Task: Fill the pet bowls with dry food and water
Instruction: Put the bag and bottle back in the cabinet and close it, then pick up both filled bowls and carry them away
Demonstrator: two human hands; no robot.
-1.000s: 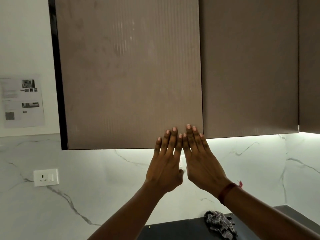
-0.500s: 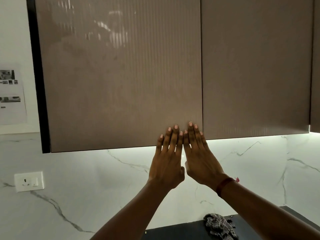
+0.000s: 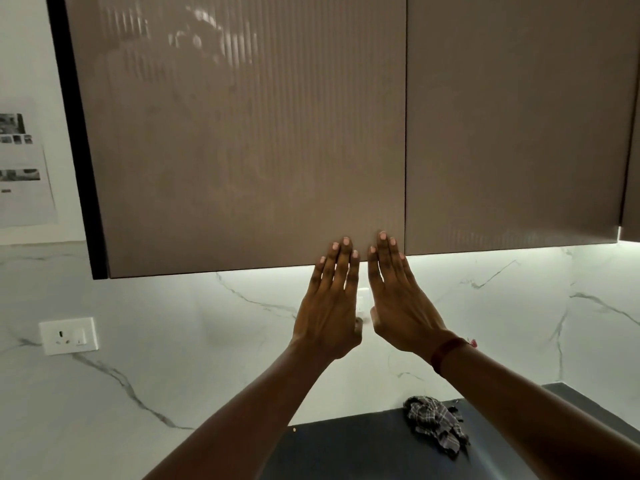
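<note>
No pet bowl, food or water is in view. A brown ribbed wall-cabinet door [image 3: 242,140] fills the upper middle and hangs slightly lower than its neighbour [image 3: 512,119]. My left hand [image 3: 332,299] and my right hand [image 3: 398,296] are raised side by side, flat, fingers stretched up, fingertips at the door's lower right corner. Neither hand holds anything. A red band sits on my right wrist.
Below the cabinets runs a white marble backsplash [image 3: 519,306] lit by an under-cabinet strip. A white wall socket [image 3: 68,336] is at the left, with printed paper sheets [image 3: 20,174] on the wall above it. A crumpled checked cloth [image 3: 434,422] lies on the dark countertop [image 3: 346,452].
The view has shifted a little left and then back. My two hands have drawn slightly apart, with a small gap between them now; fingertips stay at the door's lower edge.
</note>
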